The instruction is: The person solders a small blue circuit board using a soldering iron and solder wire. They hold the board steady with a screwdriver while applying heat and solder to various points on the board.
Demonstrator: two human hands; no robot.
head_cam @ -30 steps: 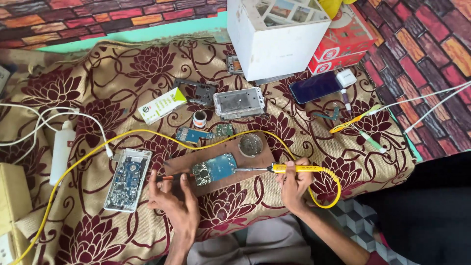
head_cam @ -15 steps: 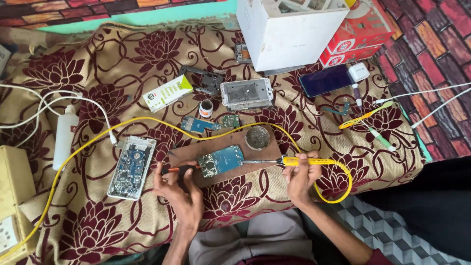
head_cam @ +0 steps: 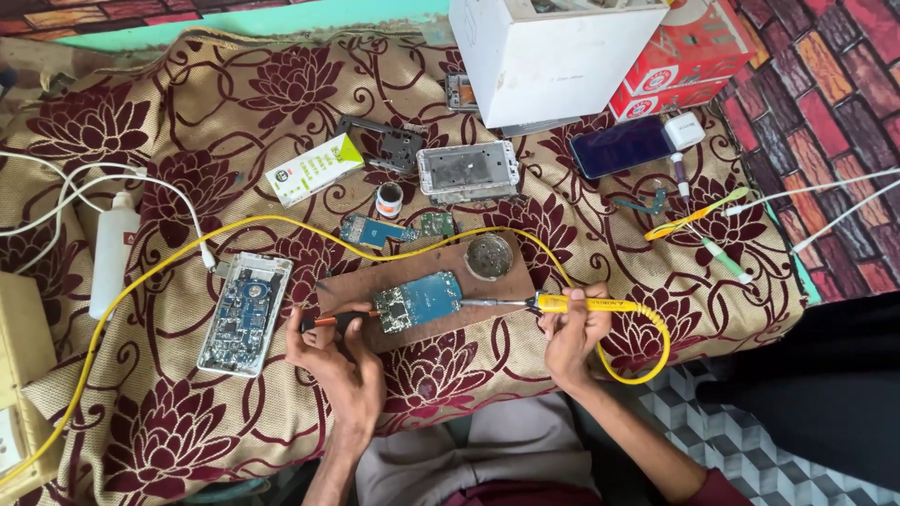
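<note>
Circuit board [head_cam: 419, 302] worked on wooden board [head_cam: 422, 290].
Yellow soldering iron [head_cam: 562, 304] gripped by right hand [head_cam: 574, 333]; red-tipped tool [head_cam: 333, 319] held by left hand [head_cam: 339, 361], left of the circuit board.

Right hand [head_cam: 570, 339] with yellow soldering iron [head_cam: 562, 303] at blue circuit board [head_cam: 418, 302], left hand [head_cam: 339, 358] steadying.

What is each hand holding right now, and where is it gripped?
Right hand grips the yellow-handled soldering iron by its handle. Left hand holds a thin orange-and-black tool at its rear end.
</note>
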